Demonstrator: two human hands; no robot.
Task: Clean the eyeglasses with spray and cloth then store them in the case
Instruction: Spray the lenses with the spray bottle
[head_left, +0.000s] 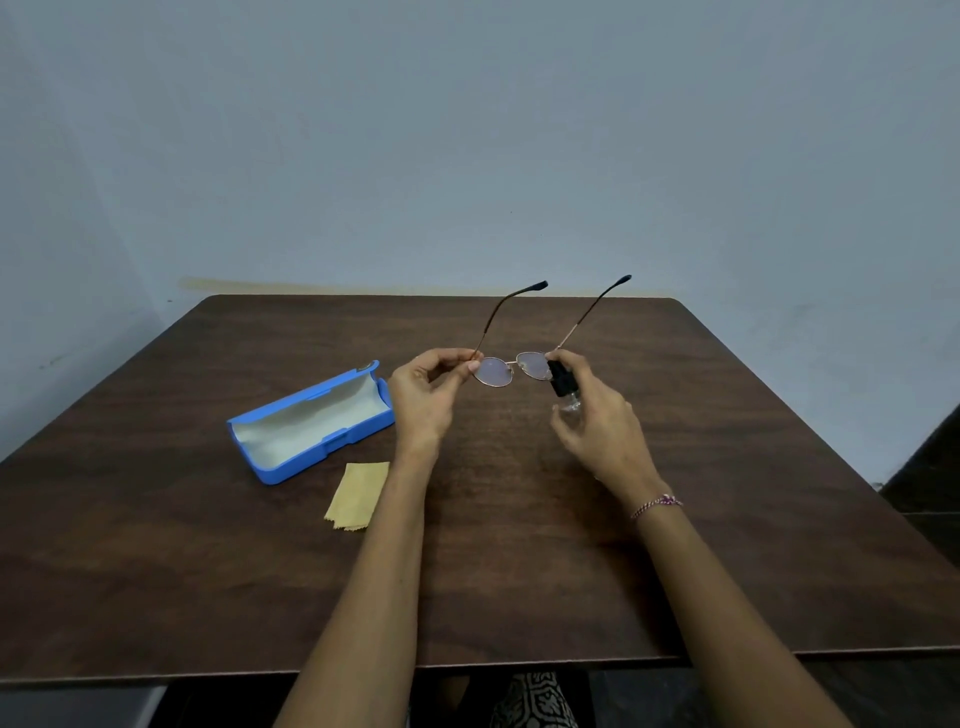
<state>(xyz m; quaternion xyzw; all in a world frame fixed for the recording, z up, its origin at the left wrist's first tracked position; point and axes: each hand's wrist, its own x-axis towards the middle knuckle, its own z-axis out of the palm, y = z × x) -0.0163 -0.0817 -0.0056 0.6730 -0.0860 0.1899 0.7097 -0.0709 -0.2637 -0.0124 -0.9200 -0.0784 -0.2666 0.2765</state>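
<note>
My left hand (426, 395) pinches the thin metal eyeglasses (498, 370) at their left hinge, holding them above the table with both temples open and pointing away from me. My right hand (602, 421) grips a small clear spray bottle (563, 387) with a black top, its nozzle right beside the right lens. An open blue case (311, 423) with a pale lining lies on the table to the left of my hands. A yellow cloth (358, 496) lies flat just in front of the case.
The dark wooden table (519, 571) stands against a pale wall (467, 156). Its near edge runs just above my lap. A dark object sits off the table's right side.
</note>
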